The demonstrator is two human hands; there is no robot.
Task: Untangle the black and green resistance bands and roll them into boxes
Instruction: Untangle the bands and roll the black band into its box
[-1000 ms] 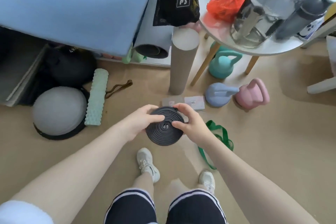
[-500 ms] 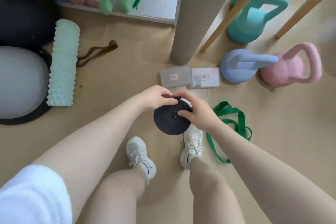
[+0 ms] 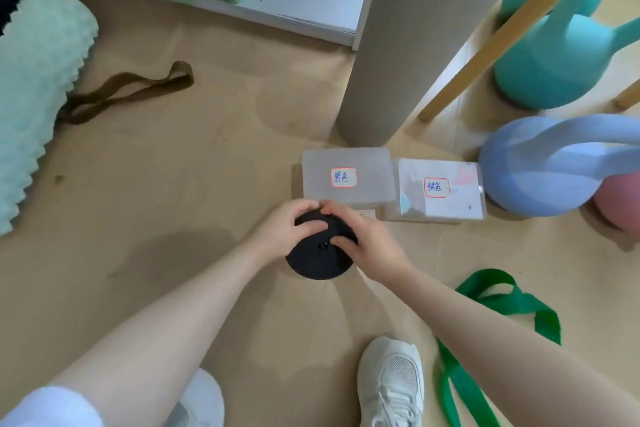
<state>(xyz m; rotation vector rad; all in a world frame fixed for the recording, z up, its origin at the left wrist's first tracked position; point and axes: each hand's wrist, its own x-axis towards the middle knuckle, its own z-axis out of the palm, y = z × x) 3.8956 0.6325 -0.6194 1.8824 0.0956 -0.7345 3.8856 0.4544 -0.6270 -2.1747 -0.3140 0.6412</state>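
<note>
I held the rolled-up black band (image 3: 317,258) in both hands, low over the brown floor (image 3: 207,184). My left hand (image 3: 282,230) curled around the left side of the roll, with my thumb lying across its flat face. My right hand (image 3: 369,244) curled around the right side, with my thumb pressed near the middle of the coil. Both grips were closed tight on the roll, and my fingertips met at the top of it. The roll was just in front of two see-through boxes (image 3: 348,177) that sat side by side on the floor, each with a little white label. The near edge of the left box was right beside my fingers. The green band (image 3: 498,302) lay loose on the floor to my right, near my white shoe (image 3: 393,381). A blue kettlebell (image 3: 540,166) sat just to the right of the boxes, and a teal kettlebell (image 3: 561,55) stood farther back. A tall gray tube (image 3: 398,45) stood behind the boxes. A brown band (image 3: 131,90) lay on the floor to the left, next to a bumpy mint roller (image 3: 34,97).
</note>
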